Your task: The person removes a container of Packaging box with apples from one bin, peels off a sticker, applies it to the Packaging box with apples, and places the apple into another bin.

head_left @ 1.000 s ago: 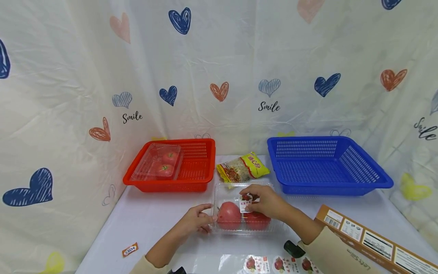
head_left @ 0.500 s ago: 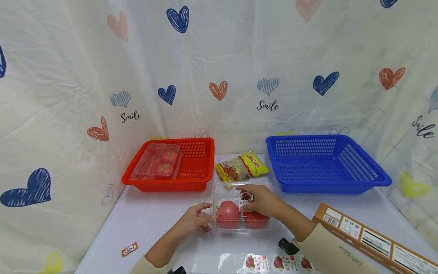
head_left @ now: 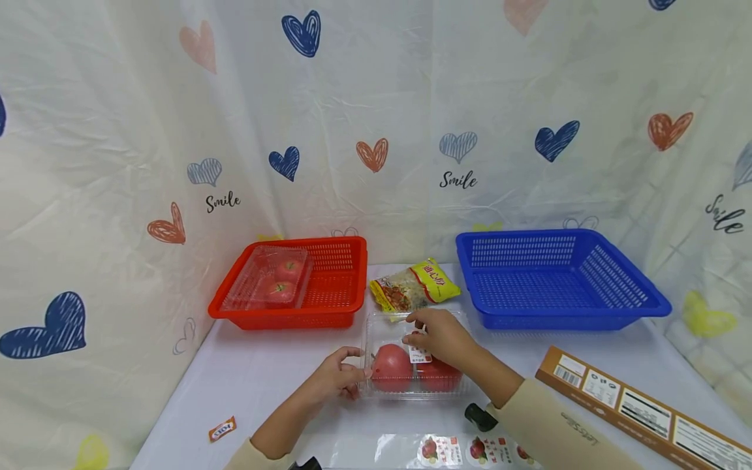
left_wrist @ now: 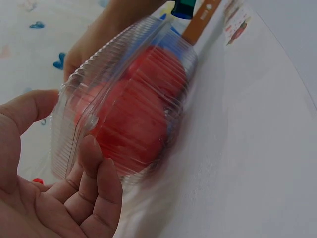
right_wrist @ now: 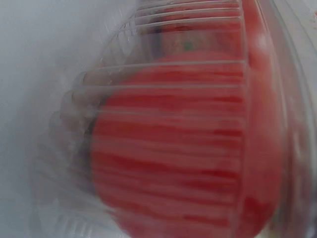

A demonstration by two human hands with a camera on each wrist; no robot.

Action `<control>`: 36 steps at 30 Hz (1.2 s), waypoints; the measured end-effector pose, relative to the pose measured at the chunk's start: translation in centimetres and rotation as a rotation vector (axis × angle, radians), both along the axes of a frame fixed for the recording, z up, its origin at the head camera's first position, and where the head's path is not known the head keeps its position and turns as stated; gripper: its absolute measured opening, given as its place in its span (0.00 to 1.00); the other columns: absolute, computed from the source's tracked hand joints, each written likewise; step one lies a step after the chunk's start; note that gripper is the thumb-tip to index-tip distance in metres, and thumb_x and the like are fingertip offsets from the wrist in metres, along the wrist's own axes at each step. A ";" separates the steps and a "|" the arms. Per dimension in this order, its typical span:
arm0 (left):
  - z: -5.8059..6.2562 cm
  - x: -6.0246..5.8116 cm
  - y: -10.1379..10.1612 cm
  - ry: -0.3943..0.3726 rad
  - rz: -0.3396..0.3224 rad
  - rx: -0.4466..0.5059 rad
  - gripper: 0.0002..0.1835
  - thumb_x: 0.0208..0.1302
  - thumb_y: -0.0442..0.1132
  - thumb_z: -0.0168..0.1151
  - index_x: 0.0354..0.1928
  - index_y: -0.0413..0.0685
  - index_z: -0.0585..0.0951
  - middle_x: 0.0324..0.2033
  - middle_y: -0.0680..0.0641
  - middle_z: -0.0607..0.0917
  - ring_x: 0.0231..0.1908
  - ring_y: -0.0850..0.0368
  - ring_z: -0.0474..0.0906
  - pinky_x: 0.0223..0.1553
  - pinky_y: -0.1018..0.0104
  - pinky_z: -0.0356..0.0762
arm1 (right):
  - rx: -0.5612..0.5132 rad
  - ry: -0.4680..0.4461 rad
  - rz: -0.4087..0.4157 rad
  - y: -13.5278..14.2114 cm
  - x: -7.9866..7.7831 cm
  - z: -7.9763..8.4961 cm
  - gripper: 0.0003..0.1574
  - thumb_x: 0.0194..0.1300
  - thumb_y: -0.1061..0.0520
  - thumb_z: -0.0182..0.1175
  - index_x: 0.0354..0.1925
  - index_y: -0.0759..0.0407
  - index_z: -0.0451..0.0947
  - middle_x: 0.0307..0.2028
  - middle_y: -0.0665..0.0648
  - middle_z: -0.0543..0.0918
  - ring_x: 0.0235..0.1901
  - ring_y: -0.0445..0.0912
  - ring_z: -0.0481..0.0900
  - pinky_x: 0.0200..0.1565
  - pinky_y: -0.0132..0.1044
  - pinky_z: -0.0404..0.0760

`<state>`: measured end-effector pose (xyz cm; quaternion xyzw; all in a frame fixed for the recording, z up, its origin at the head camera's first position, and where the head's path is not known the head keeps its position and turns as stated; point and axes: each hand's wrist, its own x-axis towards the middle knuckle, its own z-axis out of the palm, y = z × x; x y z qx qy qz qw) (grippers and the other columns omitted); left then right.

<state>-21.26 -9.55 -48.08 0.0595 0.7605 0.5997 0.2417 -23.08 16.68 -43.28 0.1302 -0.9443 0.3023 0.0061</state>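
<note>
A clear plastic clamshell box [head_left: 382, 333] lies closed on the white table, with two red tomatoes [head_left: 392, 369] inside. My left hand [head_left: 336, 377] holds the box at its left end; in the left wrist view its fingertips touch the lid's rim and the side wall. On the lid, a white label [head_left: 420, 354] with a red fruit print is partly covered by my right hand [head_left: 443, 339]. The fingers of that hand are bent, with their tips on or just over the label. In the right wrist view, a tomato [right_wrist: 173, 158] shows through the ribbed plastic.
A red basket [head_left: 337, 320] with another clamshell box of tomatoes [head_left: 282, 292] stands back left. A blue basket [head_left: 564, 320] is back right, a yellow food packet [head_left: 414, 287] between them. Brown carton [head_left: 634, 405] lies right, label sheet [head_left: 440, 450] in front, orange wrapper [head_left: 222, 429] left.
My right hand has shifted slightly left and up over the lid, uncovering more of the box's right tomato. The left hand stays at the box's left end.
</note>
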 end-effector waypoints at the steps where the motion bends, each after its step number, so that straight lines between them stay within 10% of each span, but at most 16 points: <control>1: 0.0 0.0 0.0 -0.001 0.001 0.002 0.35 0.58 0.48 0.71 0.63 0.44 0.67 0.29 0.45 0.83 0.23 0.53 0.78 0.32 0.61 0.82 | 0.017 0.011 -0.012 -0.1 -0.1 0.0 0.24 0.57 0.46 0.71 0.50 0.52 0.82 0.30 0.46 0.79 0.31 0.43 0.74 0.35 0.38 0.77; 12: 0.0 0.2 0.0 -0.010 0.001 0.013 0.35 0.58 0.48 0.71 0.63 0.44 0.67 0.28 0.45 0.83 0.22 0.54 0.77 0.32 0.62 0.82 | 0.039 0.031 -0.125 0.5 -0.4 0.1 0.21 0.59 0.48 0.70 0.47 0.56 0.82 0.24 0.48 0.75 0.24 0.44 0.71 0.25 0.35 0.72; 36: 0.0 0.3 -0.1 -0.006 -0.005 0.040 0.33 0.60 0.47 0.69 0.62 0.44 0.67 0.27 0.46 0.82 0.22 0.54 0.76 0.32 0.62 0.81 | 0.035 -0.111 0.157 3.8 0.4 1.1 0.23 0.50 0.47 0.76 0.47 0.43 0.84 0.40 0.41 0.80 0.45 0.44 0.74 0.47 0.45 0.77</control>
